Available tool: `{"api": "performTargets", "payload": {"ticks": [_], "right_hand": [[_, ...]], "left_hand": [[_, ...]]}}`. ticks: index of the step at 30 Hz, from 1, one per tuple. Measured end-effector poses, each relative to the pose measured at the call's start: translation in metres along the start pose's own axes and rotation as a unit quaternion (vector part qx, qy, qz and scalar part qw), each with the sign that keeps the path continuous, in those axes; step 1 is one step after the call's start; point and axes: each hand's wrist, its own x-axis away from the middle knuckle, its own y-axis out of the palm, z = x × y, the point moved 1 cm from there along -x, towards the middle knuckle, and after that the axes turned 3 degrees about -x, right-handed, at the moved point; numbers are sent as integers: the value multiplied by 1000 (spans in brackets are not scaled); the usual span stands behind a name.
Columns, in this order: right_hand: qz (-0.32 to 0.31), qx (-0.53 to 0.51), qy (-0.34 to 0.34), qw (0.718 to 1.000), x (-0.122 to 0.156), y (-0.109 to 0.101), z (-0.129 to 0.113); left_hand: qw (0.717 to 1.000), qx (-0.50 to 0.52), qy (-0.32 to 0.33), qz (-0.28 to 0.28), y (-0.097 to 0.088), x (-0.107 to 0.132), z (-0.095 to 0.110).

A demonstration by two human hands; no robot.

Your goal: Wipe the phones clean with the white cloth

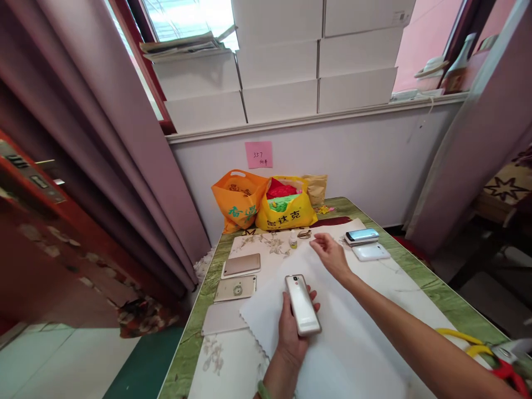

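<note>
My left hand (288,335) is wrapped around a silver smartphone (304,307), held back side up over a white cloth (344,332) with a scalloped edge. The camera and a round spot show near the phone's upper end. Over the far part of the cloth, my right hand (332,256) has half-bent fingers slightly apart, with nothing visible between them. Just beyond its fingertips lie a small clear bottle (293,240) with a yellowish label and a brown ring-shaped item (305,234). A green bangle circles my left wrist.
Several phones, including a gold one with a ring (235,288), lie at left. A blue-screened phone (362,235) and a white phone (371,252) lie at right. An orange bag (239,199) and a yellow bag (286,219) stand at the back. Yellow-handled scissors (480,350) are at lower right.
</note>
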Motion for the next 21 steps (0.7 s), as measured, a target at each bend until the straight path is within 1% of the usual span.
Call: {"api": "performTargets", "payload": {"ticks": [1,3,5,7,9,11,13,14,15,16,18,20,21], "right_hand": [[-20,40,22,999,-9,19,11],[-37,121,52,991,-25,50,29],[-38,138,63,988,-37,73,36],[-38,132,73,988,-45,86,35],[-40,117,84,989,-48,90,29],[-43,98,84,991,-41,83,18],[-55,53,76,994,-21,66,5],[-66,16,71,995,-6,55,-3],[-92,-97,72,988,11,44,-11],[-115,-199,84,970,29,33,-19],[-131,-333,133,924,63,14,-35],[-141,-414,168,883,91,-1,-47],[-145,-443,181,866,101,-6,-52]], "left_hand": [[1000,2,0,0,0,0,0],[1000,6,4,2,0,1,1],[1000,10,4,3,-2,2,0],[1000,16,2,-1,-4,1,-1],[1000,21,0,-5,-6,1,-2],[1000,22,-1,-8,-8,0,-2],[1000,18,-3,-13,-8,-1,0],[1000,14,-7,-16,-7,-2,0],[1000,9,-10,-19,-6,-2,1],[1000,3,-20,-21,-5,-3,1],[999,-9,-21,-30,-4,-5,1],[998,-12,-14,-58,-2,-7,0],[996,-16,-27,-81,-1,-7,-1]]}}
